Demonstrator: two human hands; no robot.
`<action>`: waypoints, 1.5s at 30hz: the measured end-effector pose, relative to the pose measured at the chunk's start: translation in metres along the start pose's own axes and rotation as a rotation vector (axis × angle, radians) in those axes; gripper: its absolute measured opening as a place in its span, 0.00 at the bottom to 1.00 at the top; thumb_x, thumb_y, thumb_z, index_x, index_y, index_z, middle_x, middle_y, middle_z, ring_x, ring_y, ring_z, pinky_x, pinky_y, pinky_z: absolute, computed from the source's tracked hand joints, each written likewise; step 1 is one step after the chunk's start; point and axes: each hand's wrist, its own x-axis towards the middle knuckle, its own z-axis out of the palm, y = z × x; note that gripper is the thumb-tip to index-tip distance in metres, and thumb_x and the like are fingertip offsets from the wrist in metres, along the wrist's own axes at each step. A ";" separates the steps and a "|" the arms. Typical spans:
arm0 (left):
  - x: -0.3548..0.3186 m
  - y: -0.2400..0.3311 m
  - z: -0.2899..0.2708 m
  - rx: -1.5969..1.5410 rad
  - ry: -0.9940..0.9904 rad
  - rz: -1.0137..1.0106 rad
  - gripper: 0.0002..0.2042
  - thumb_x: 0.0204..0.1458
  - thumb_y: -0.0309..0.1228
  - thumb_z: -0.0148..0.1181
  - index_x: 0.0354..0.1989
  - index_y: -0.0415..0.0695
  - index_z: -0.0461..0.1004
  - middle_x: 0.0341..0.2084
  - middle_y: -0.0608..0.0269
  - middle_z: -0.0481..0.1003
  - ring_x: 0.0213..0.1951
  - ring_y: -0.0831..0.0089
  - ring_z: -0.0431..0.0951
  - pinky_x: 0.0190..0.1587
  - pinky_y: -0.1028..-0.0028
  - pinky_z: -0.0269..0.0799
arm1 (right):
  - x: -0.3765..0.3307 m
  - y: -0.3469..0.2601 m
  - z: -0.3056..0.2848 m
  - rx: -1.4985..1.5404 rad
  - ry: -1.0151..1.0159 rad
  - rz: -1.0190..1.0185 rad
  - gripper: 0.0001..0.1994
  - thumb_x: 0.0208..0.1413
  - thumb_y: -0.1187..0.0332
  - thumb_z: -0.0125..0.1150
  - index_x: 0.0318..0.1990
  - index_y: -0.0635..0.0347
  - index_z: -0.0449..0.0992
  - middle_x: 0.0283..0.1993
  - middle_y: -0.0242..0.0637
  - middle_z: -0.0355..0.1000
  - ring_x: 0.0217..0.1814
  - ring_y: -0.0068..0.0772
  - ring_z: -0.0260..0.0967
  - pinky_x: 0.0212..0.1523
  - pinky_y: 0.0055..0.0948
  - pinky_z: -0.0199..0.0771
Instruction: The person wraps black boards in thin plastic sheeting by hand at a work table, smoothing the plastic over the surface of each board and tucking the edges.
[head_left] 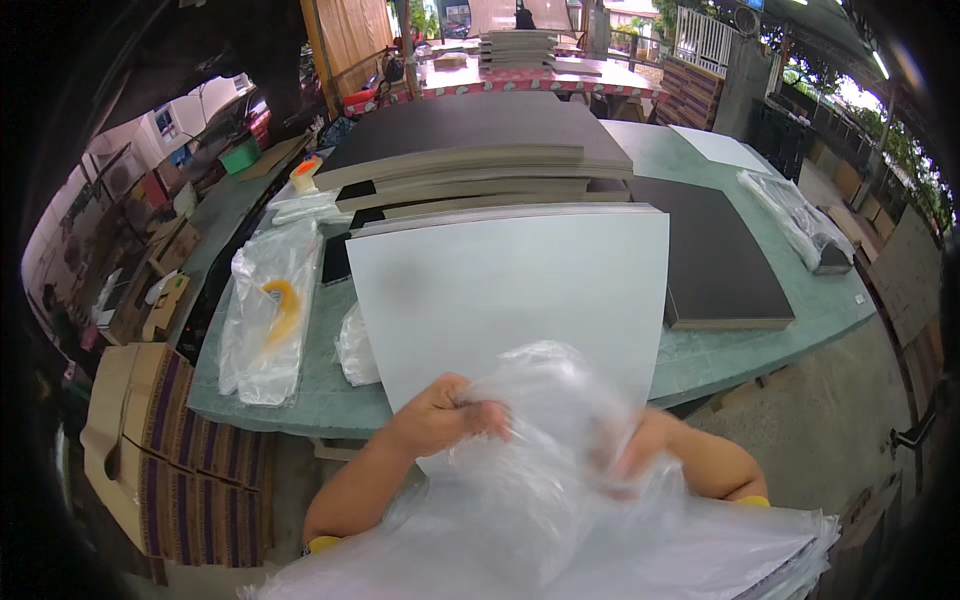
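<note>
A crumpled clear plastic bag (550, 400) is bunched up in front of me, over a pile of clear plastic sheeting (640, 545) at the lower edge. My left hand (455, 410) is closed, pinching the bag's left side. On the other side, my right hand (640, 445) is blurred and partly behind the film; its fingers are too smeared to read. Just beyond the hands, a stack of pale boards (510, 290) leans against or rests at the table's near edge; its lower part is covered by the plastic.
Dark-topped board stacks (470, 130) fill the middle of the green table (720, 365), with another dark stack (715, 250) at right. Plastic-wrapped packs lie left (268, 310) and right (800, 215). A tape roll (305, 174) stands far left. Flattened cartons (170, 450) lean at lower left.
</note>
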 end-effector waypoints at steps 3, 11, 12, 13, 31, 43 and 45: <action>-0.010 0.012 0.010 -0.131 -0.093 0.054 0.14 0.53 0.38 0.49 0.25 0.39 0.70 0.27 0.64 0.72 0.27 0.79 0.69 0.32 0.77 0.64 | 0.033 -0.011 0.039 -0.783 0.087 0.579 0.17 0.49 0.59 0.49 0.37 0.67 0.71 0.34 0.46 0.71 0.39 0.39 0.69 0.38 0.32 0.69; -0.049 -0.043 -0.026 1.354 -0.190 -0.303 0.16 0.46 0.38 0.54 0.39 0.39 0.66 0.30 0.49 0.71 0.36 0.53 0.70 0.38 0.61 0.65 | -0.017 -0.101 0.077 -2.118 0.675 0.503 0.17 0.41 0.68 0.47 0.43 0.57 0.70 0.43 0.45 0.68 0.57 0.43 0.55 0.57 0.48 0.51; -0.040 -0.019 -0.026 1.439 -0.166 -0.539 0.16 0.44 0.36 0.54 0.39 0.39 0.67 0.35 0.50 0.69 0.39 0.55 0.69 0.41 0.62 0.64 | -0.010 -0.102 0.096 -1.691 0.553 0.377 0.18 0.41 0.69 0.47 0.44 0.56 0.70 0.44 0.45 0.67 0.56 0.42 0.56 0.57 0.47 0.52; -0.038 0.006 -0.025 1.503 -0.106 -0.805 0.16 0.43 0.35 0.53 0.38 0.38 0.68 0.39 0.50 0.68 0.42 0.56 0.67 0.45 0.62 0.63 | -0.002 -0.099 0.100 -1.264 0.391 0.244 0.19 0.42 0.70 0.46 0.45 0.56 0.69 0.44 0.45 0.67 0.55 0.41 0.57 0.56 0.45 0.54; -0.057 -0.012 -0.055 2.200 -0.074 -0.715 0.07 0.36 0.32 0.55 0.24 0.43 0.72 0.19 0.55 0.72 0.24 0.60 0.74 0.29 0.62 0.68 | -0.019 -0.100 0.082 -1.528 0.516 0.977 0.12 0.38 0.68 0.53 0.33 0.60 0.73 0.30 0.44 0.69 0.33 0.38 0.68 0.40 0.34 0.68; -0.061 0.045 -0.151 1.523 1.302 0.000 0.08 0.38 0.20 0.50 0.30 0.41 0.68 0.22 0.59 0.70 0.24 0.62 0.71 0.28 0.68 0.67 | -0.024 -0.120 0.016 -1.724 1.341 0.557 0.26 0.27 0.90 0.44 0.41 0.61 0.68 0.40 0.41 0.65 0.39 0.37 0.66 0.39 0.27 0.67; -0.051 0.049 -0.149 1.583 1.284 0.081 0.17 0.36 0.16 0.48 0.37 0.45 0.68 0.30 0.56 0.68 0.32 0.58 0.70 0.34 0.67 0.66 | -0.023 -0.121 0.001 -1.788 1.451 0.370 0.28 0.27 0.91 0.43 0.43 0.60 0.68 0.44 0.42 0.63 0.43 0.37 0.65 0.42 0.28 0.66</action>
